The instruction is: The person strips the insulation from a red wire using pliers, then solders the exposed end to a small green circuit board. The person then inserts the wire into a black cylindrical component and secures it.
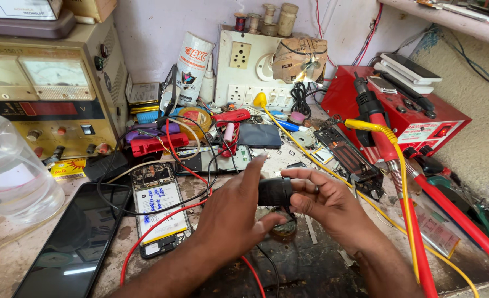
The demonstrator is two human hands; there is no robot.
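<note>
In the head view, a small black part (275, 191) is held above the middle of the table (321, 265), between both hands. It is dark, matte and roughly boxy, with rounded edges; most of its lower side is hidden by fingers, and finer detail cannot be made out. The left hand (230, 218) is closed loosely around its left end, the index finger raised and the thumb tucked beneath. The right hand (330, 204) is pinched on its right end, with the fingers curled over the top. An opened phone (159, 207) with its back removed is lain just left of the hands, and a black screen (73, 243) beside that. Red wires (161, 223) are run across the table below the left wrist. A red soldering station (415, 118) is set at the right.
</note>
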